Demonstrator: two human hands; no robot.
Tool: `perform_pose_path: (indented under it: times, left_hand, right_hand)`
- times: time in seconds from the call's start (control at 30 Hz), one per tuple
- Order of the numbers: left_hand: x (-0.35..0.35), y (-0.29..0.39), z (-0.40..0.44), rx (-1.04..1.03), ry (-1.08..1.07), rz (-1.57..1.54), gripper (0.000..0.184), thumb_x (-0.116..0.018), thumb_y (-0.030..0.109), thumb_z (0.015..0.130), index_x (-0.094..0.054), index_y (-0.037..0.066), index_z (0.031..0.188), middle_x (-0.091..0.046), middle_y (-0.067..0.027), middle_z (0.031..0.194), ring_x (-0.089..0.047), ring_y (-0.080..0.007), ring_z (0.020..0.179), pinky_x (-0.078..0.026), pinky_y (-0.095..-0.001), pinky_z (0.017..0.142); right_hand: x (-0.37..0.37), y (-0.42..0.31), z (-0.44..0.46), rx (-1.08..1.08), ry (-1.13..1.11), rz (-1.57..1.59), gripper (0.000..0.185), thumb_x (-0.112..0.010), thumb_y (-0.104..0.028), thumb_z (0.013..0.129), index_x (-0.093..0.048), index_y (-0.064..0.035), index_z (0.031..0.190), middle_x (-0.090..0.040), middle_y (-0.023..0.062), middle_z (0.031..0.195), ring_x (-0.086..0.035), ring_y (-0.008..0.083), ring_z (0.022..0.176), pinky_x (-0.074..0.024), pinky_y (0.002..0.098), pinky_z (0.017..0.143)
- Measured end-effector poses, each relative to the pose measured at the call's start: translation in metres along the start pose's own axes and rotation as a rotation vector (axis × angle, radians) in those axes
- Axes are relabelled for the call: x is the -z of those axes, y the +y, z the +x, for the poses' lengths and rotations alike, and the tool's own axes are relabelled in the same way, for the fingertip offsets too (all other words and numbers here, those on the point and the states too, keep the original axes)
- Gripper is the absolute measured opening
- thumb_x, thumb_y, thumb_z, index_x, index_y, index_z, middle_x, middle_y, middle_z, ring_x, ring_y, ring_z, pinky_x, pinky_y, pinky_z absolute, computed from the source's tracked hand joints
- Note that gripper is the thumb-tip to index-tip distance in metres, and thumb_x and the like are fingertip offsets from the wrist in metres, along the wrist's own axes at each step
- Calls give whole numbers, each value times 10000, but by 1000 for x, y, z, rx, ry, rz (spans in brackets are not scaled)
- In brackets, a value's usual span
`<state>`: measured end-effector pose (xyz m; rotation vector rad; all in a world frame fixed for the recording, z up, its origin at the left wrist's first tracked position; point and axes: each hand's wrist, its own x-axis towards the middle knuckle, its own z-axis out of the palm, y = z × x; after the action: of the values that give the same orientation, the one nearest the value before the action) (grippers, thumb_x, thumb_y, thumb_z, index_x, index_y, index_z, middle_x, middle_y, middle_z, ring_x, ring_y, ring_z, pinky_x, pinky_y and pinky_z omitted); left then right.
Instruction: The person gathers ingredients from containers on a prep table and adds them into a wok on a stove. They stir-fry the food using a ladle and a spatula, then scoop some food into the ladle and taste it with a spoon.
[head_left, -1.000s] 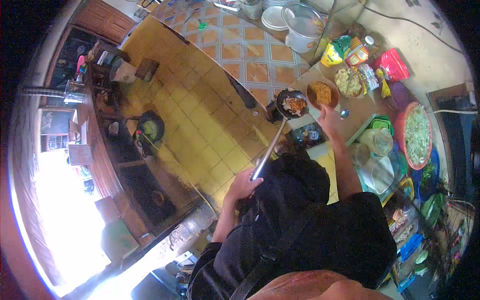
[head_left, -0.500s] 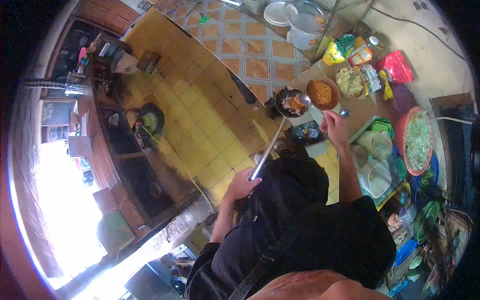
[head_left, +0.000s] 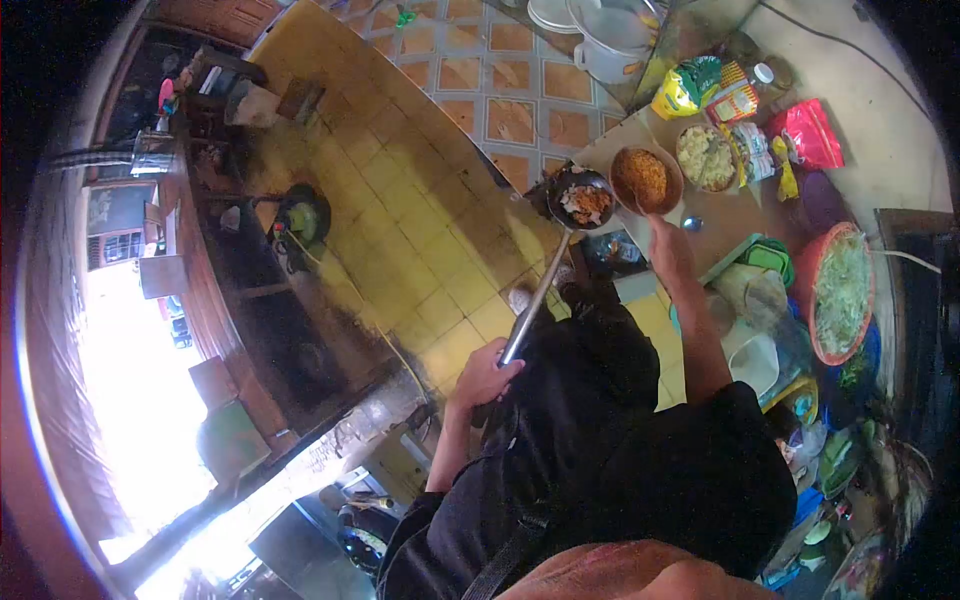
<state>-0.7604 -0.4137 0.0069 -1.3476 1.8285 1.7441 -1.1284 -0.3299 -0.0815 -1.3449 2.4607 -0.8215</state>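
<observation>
My left hand (head_left: 483, 372) is wrapped round the end of a long metal handle. At the far end of that handle is a small dark pan (head_left: 583, 199), which holds white and reddish-orange food. Just right of the pan stands a brown bowl (head_left: 672, 182) of orange-brown food (head_left: 643, 178). My right hand (head_left: 664, 234) is closed at the bowl's near edge, on a spoon whose head is hidden in or against the food. A second bowl, with pale yellowish food (head_left: 705, 158), sits to the right of the brown one.
Seasoning packets (head_left: 690, 87) and a red packet (head_left: 806, 135) lie at the back right. A reddish basket of shredded greens (head_left: 842, 292) stands on the right, near a white tub (head_left: 752, 362). A large pot (head_left: 610, 50) is at the top. Tiled floor (head_left: 430, 250) lies left of the pan.
My right hand moved the spoon from the bowl over to the pan, then back to the bowl. More orange food shows in the pan. My left hand keeps its hold on the handle.
</observation>
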Motion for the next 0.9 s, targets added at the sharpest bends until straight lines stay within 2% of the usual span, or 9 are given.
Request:
perform_pose_path:
  times: [0.07,0.13,0.3,0.4,0.47,0.63,0.73,0.83,0.9]
  left_hand:
    - [-8,-1,0,23,12,-124,252,-633,164,845,-575,16,1039,-525,-14,579,-489,-84,449,-389,-259,415]
    - [-11,3,-2,31,21,-110,264,-637,162,843,-575,13,1053,-528,-12,587,-489,-83,450,-390,-259,419]
    - [-18,18,-10,99,25,-112,270,-644,152,844,-576,12,1064,-534,-2,619,-488,-75,462,-387,-246,429]
    - [-27,0,-10,90,74,-101,254,-642,154,853,-572,24,1060,-531,0,633,-488,-70,476,-384,-238,437]
    - [-28,-4,-11,100,8,-181,232,-634,147,865,-558,30,1050,-508,10,619,-483,-70,489,-384,-242,439]
    - [-31,-10,-27,84,24,-258,206,-621,141,878,-536,34,1032,-485,18,620,-467,-69,492,-374,-243,434]
    - [-37,-34,-47,62,43,-304,200,-627,156,874,-535,34,1003,-475,14,630,-458,-71,511,-366,-250,450]
    - [-45,-71,-78,-47,166,-203,224,-632,188,867,-550,32,1006,-504,-8,615,-479,-83,499,-386,-260,457]
    - [-55,-97,-103,-97,291,-79,247,-628,204,867,-560,33,1033,-539,-26,594,-506,-91,471,-409,-260,447]
  right_hand:
    - [1,6,-9,6,-40,-8,254,-482,-42,876,-579,7,1105,-635,203,781,-648,340,703,-521,411,633]
    - [4,6,-10,-421,-128,557,240,-472,-114,936,-580,11,1110,-608,107,708,-634,212,595,-516,330,540]
    - [12,17,-9,-620,-88,1138,281,-493,-190,955,-578,21,1119,-583,48,726,-607,131,582,-502,252,508]
    - [21,6,-5,-547,-206,1108,252,-491,-145,947,-576,12,1124,-595,63,745,-605,140,581,-501,267,516]
    - [26,-13,-1,-165,-196,364,262,-480,-84,931,-548,0,1170,-614,84,777,-606,167,603,-509,295,563]
    - [-10,25,-2,-35,151,267,261,-454,-112,951,-550,-11,1172,-624,123,793,-620,150,625,-501,305,576]
    - [-34,83,4,-208,192,350,394,-562,42,816,-509,-31,1200,-626,164,1029,-637,237,932,-505,349,768]
    - [-20,81,16,-126,239,42,373,-557,-85,870,-493,-32,1234,-586,198,1140,-595,324,1027,-491,398,835]
    - [-1,52,16,-333,120,-115,469,-517,-326,917,-473,-12,1264,-535,240,1220,-510,388,1146,-428,459,936]
